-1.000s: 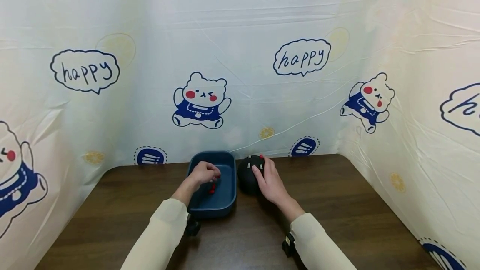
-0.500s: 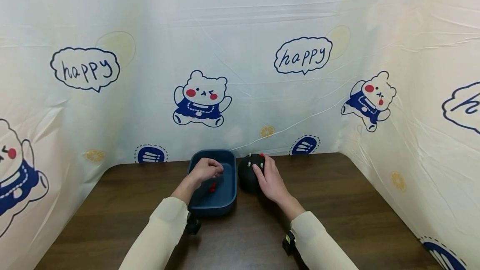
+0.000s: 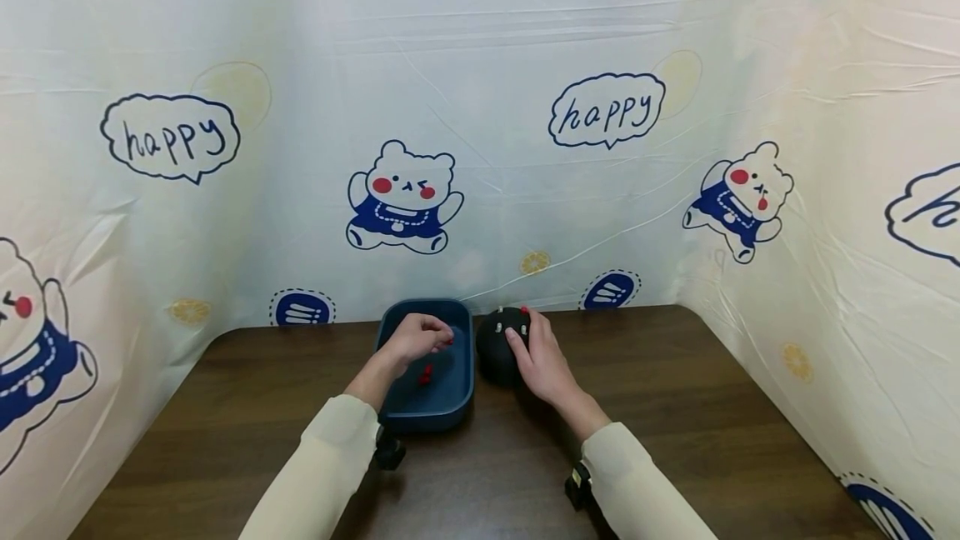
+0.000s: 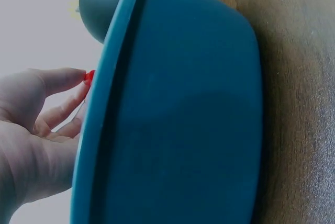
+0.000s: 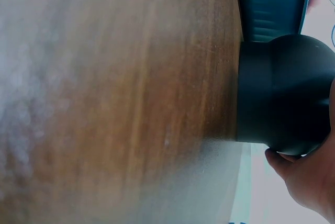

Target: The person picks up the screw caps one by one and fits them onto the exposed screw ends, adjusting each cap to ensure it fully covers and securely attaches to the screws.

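Observation:
Over the blue tray, my left hand pinches a small red piece between thumb and fingertip. Its exact kind is too small to tell. More red pieces lie on the tray floor below. My right hand grips the right side of a black dome-shaped object on a narrower base. Several short metal posts stick out of its top, and a red bit shows there beside my fingers. In the right wrist view, fingertips curl round the dome's side.
The tray and the dome stand side by side on a brown wooden table, near its back edge. A printed curtain hangs behind and along both sides. A small black device is strapped to each wrist.
My left hand has shifted slightly to the right over the tray, toward the dome, and the red piece now shows at its fingertips. My right hand keeps its grip on the dome.

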Available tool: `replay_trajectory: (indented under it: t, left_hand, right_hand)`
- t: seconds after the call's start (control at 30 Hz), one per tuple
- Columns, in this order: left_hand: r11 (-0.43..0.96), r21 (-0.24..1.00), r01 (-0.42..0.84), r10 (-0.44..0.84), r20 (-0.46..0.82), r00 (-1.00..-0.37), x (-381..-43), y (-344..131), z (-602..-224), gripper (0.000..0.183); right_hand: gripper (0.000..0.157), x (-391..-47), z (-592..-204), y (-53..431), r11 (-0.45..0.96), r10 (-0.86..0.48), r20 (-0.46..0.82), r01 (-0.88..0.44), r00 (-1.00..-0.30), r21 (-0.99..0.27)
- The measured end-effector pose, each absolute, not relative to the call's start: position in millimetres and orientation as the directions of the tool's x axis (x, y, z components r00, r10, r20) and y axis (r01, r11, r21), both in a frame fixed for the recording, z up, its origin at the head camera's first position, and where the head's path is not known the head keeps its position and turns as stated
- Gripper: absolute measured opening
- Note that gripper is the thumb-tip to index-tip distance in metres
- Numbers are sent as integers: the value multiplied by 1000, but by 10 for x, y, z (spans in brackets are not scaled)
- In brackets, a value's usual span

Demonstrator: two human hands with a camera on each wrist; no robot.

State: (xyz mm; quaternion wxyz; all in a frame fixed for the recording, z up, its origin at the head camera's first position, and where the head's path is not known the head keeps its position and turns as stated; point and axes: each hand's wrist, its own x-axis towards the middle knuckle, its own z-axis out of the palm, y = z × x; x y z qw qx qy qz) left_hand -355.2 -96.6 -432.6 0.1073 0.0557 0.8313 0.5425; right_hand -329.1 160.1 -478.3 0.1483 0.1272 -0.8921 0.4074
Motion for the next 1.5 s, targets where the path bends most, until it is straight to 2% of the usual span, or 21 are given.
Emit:
replay_trajectory:
  t: [0.37,1.5]
  left_hand:
    - [373,928,2,220,-87,-972,-3508,-935,-4357,24]
    - [362,932,18,208,-62,-976,-3498,-764,-4242,17]
  right_hand:
    - [73,-3273,-4792,1593,628,-109,332,-324,-937,-707]
    - [70,-3304,-4780,1600,648,-111,353,-337,-929,-683]
